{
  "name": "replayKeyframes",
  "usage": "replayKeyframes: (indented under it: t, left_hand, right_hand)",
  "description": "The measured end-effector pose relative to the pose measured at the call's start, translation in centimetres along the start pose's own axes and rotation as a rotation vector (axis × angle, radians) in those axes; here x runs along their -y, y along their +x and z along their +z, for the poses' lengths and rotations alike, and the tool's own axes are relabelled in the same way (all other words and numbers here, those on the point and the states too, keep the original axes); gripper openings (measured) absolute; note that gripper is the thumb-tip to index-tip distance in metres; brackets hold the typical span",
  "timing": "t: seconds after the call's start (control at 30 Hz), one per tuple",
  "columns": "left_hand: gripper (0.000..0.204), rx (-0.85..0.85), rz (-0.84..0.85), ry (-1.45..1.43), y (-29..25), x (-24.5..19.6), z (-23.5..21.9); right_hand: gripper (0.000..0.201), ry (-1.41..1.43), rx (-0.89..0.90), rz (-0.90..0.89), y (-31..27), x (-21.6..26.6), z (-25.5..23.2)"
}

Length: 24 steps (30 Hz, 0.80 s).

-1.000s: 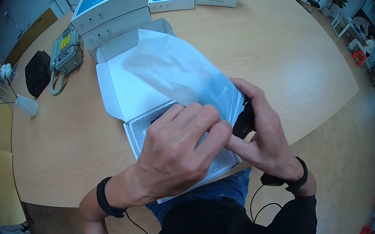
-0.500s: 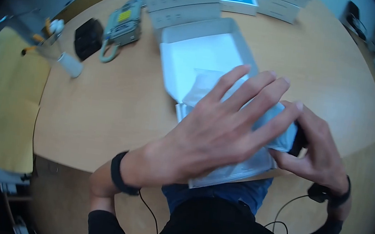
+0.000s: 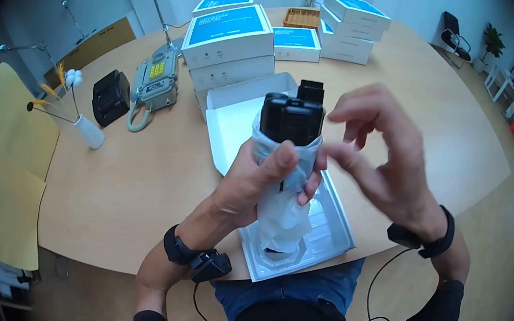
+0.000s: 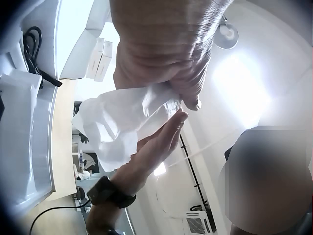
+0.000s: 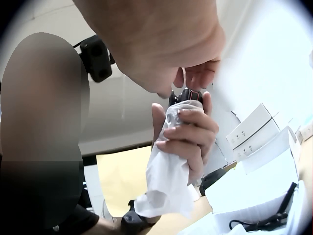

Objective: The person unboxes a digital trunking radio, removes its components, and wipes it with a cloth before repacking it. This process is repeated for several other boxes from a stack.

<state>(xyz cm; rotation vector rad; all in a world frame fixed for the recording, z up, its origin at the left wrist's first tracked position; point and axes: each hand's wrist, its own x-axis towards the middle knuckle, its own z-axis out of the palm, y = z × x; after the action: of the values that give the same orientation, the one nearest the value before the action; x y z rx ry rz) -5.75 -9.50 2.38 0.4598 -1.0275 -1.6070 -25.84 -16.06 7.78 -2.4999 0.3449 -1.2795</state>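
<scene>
A black device [image 3: 292,121] with a blocky top sticks out of a thin white plastic bag [image 3: 284,218]. My left hand [image 3: 241,181] grips it upright through the bag, thumb on the near side and fingers wrapped round the far side. Just right of the device's top is my right hand [image 3: 395,155], raised with fingers loosely bent and holding nothing; it is slightly blurred. Below them lies an open white box with a clear plastic tray [image 3: 332,231], its lid [image 3: 225,134] folded back. In the right wrist view a black cable [image 5: 264,224] lies in the box.
White-and-blue boxes [image 3: 231,32] are stacked behind the open lid, with another stack [image 3: 349,34] farther right. A wicker basket [image 3: 302,18] sits between them. To the left stand a corded telephone [image 3: 157,81], a black object [image 3: 110,97] and a white vase [image 3: 89,131].
The device, bagged and lying low over the box before, now stands upright with its black top bare. My left hand has moved from above the bag to gripping it; my right hand has let go.
</scene>
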Motion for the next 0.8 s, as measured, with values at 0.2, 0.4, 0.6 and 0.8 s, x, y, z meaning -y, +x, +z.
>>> replayKeyframes:
  t: [0.2, 0.4, 0.6, 0.8]
  left_hand:
    - [0.090, 0.020, 0.025, 0.103, 0.5, 0.5, -1.0]
    - [0.096, 0.100, -0.032, 0.080, 0.4, 0.0, -1.9]
    - [0.076, 0.151, -0.114, -0.102, 0.0, 0.1, -2.1]
    - [0.052, -0.094, 0.015, 0.206, 0.3, -1.1, -1.7]
  right_hand:
    - [0.027, -0.176, 0.023, -0.128, 0.0, 0.2, 1.6]
    - [0.026, -0.287, 0.017, -0.216, 1.0, 0.8, 2.5]
    - [0.023, -0.319, 0.114, -0.251, 2.1, 0.8, 3.3]
    - [0.028, -0.226, 0.105, -0.124, 2.5, 0.8, 2.7]
